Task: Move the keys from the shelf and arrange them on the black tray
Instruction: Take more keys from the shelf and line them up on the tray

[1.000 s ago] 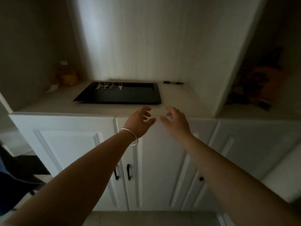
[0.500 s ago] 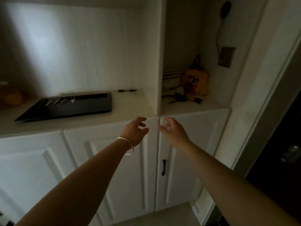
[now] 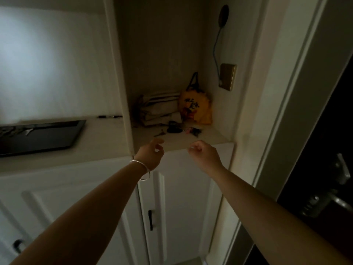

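- Writing: the yellow bag (image 3: 195, 107) at the back of the shelf (image 3: 210, 139) carries dark characters on its face; they are too dim to read.
- Black tray (image 3: 41, 135): it lies flat on the bench (image 3: 99, 142) in the left compartment. Several keys (image 3: 17, 130) lie in its far left part; their blur hides which way each one points.
- Pen (image 3: 109, 116): it lies on the bench behind the tray, close to the divider, with its long axis left to right.
- Shelf, right compartment: loose keys (image 3: 160, 133) lie near the front left, long axis running diagonally. Just right of them lie a dark key fob (image 3: 173, 129) and a bunch of keys (image 3: 193, 131), spread left to right.
- Behind these items a stack of folded cloth (image 3: 158, 109) sits beside the yellow bag.
- Left hand (image 3: 150, 154): it hovers at the front edge of the shelf, the grip loosely curled and empty. A silver bangle (image 3: 142, 170) circles the wrist.
- Right hand (image 3: 204, 154): it hovers at the same edge, apart from the left hand, fingers curled inward, nothing held.
- Neither hand touches the keys.
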